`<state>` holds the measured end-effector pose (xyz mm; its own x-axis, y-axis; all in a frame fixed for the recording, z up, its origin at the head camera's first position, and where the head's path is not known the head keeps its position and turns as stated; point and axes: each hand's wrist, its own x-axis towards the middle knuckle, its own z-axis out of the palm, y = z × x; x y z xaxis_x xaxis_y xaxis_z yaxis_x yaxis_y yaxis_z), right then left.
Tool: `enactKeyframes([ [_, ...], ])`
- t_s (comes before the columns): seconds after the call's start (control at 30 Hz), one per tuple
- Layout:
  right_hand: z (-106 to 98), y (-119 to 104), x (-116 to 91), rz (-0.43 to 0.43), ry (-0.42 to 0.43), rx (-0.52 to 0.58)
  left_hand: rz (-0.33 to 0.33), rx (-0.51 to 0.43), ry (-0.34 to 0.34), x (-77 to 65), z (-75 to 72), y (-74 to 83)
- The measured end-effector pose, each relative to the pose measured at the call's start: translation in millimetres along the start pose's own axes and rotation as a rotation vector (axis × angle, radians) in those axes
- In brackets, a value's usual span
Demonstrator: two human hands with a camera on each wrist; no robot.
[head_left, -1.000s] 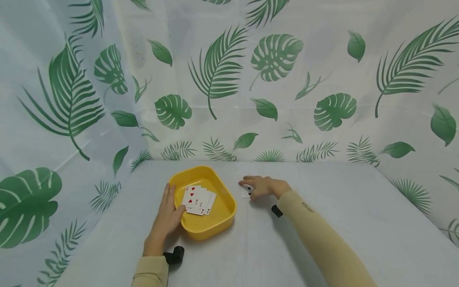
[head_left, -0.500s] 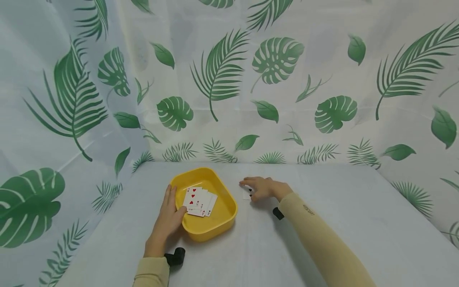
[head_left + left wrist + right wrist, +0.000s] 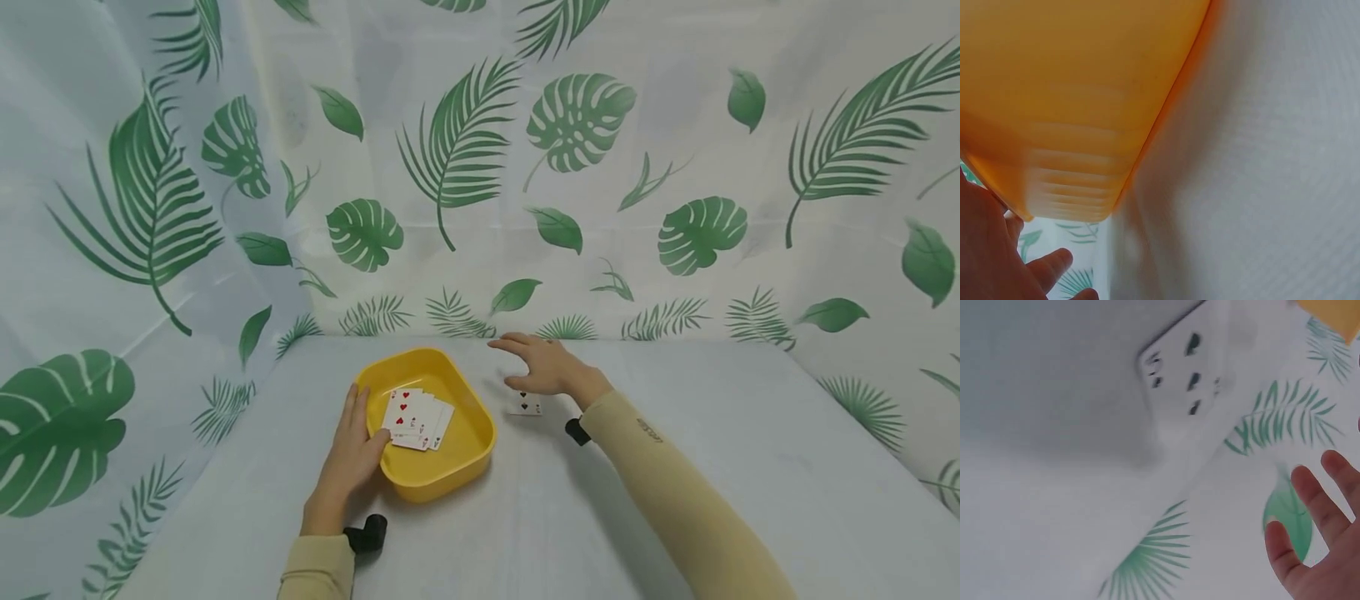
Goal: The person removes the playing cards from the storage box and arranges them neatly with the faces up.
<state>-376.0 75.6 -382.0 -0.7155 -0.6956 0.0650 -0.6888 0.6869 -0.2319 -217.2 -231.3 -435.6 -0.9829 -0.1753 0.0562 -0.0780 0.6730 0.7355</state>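
Inside the yellow tub [image 3: 461, 417] I can see a loose fan of white playing cards [image 3: 437, 427], face up and overlapping, a hearts card [image 3: 401, 407] at the left of the fan and the others, with small red and black marks, peeking out from it toward the right side. The left hand [image 3: 354, 450] grips the tub's left rim, thumb over the edge and fingers along the outside; whether the thumb tip touches the cards I cannot tell. To the right of the tub, a card with black marks [image 3: 528, 407] lies face up on the white tabletop [image 3: 720, 417], partly covered from my head view by the right hand [image 3: 546, 368], which hangs above it with fingers spread and nothing in its grasp. The right wrist camera gives me more of that card: a row of black marks and a corner figure, too blurred to read, with one corner of the tub showing beyond it. The left wrist camera shows me the outside wall of the tub and fingers beside its rim, while the cards inside are seen only from the head. Behind the tub hangs a white curtain [image 3: 480, 258] printed with green leaves.
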Motion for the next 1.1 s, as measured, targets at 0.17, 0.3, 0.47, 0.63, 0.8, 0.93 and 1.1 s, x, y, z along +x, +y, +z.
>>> enactKeyframes([
  [0.17,-9,-23,7,-0.034,0.000,-0.021,0.004,-0.006,-0.002,0.2,-0.7,0.8],
  [0.3,-19,-48,16,-0.045,0.002,-0.011,0.011,-0.008,-0.001,1.4,0.0,1.3],
  [0.47,-25,-82,30,-0.087,0.003,-0.012,0.015,-0.013,0.003,3.1,0.4,2.6],
  [0.63,-24,-107,42,-0.158,0.003,-0.011,0.032,-0.010,-0.004,5.7,2.2,3.2],
  [0.8,-14,-122,53,-0.191,-0.011,-0.048,0.056,-0.021,-0.006,7.0,4.5,4.8],
  [0.93,-4,-127,63,-0.197,-0.023,-0.046,0.072,-0.020,0.001,6.7,5.1,3.8],
  [1.1,12,-131,78,-0.203,-0.027,-0.027,0.065,0.002,0.001,2.3,0.0,-2.8],
])
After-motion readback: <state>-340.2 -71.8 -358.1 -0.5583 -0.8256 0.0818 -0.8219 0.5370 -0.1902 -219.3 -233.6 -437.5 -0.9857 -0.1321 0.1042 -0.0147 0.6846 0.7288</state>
